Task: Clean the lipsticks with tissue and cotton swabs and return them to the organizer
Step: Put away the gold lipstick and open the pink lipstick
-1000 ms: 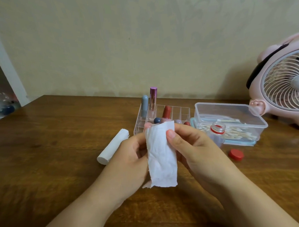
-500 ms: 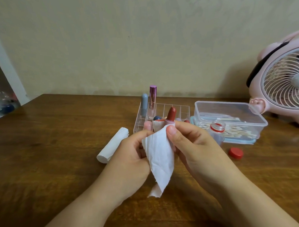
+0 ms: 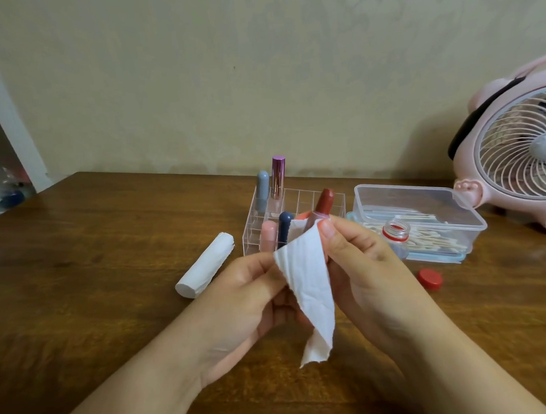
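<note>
— Wiping which way? Right hand pinched the white tissue strip around the red uncapped lipstick.
— Upright, just before the clear plastic organizer; left hand gripped its base.

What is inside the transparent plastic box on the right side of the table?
Cotton swabs lie in a pile on the bottom of the clear box. A small open bottle stands in front and hides part of the pile, so whether anything else is inside cannot be seen.

tissue roll L of organizer | swab box R (fan behind) | cap front
</note>
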